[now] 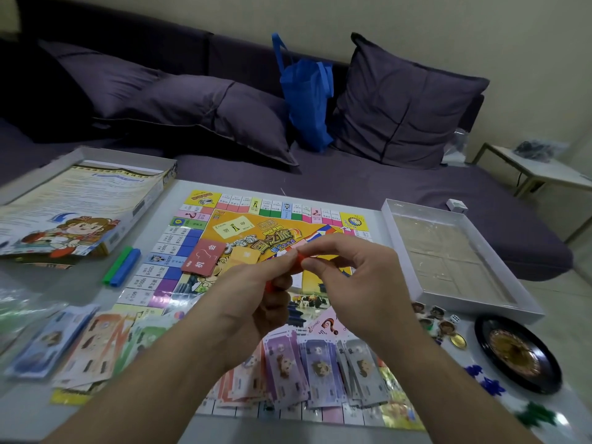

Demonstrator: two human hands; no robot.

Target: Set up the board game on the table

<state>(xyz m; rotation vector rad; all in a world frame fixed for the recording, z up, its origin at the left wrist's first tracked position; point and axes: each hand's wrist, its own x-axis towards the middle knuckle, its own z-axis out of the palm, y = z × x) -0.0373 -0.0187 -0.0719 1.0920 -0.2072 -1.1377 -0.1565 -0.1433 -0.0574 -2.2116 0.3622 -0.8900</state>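
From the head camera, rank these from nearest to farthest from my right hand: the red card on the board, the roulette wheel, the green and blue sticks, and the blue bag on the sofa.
Measured from the right hand:
1. Red card, on the board left of the hands.
2. Roulette wheel, at the table's right edge.
3. Green and blue sticks, off the board's left side.
4. Blue bag, back on the sofa.
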